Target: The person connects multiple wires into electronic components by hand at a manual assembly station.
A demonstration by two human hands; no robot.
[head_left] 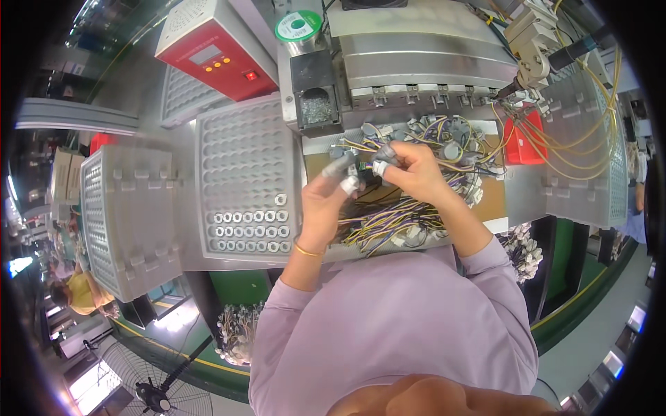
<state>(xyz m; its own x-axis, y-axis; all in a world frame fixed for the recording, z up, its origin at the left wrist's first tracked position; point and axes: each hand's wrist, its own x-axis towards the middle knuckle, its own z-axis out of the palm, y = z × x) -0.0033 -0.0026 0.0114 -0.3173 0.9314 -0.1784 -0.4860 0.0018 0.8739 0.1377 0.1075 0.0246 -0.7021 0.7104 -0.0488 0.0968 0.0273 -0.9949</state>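
- So, the small round part sits pinched in the right hand, held just above the pile of wired parts on the surface.
- The left hand is closed too, its capped fingertips gripping a wire end right against that part.
- Left of the hands, the grey perforated tray holds ring pieces in only its bottom rows, so I'd guess most slots are unfilled.
- Behind: a solder spool, a red box, a soldering iron.
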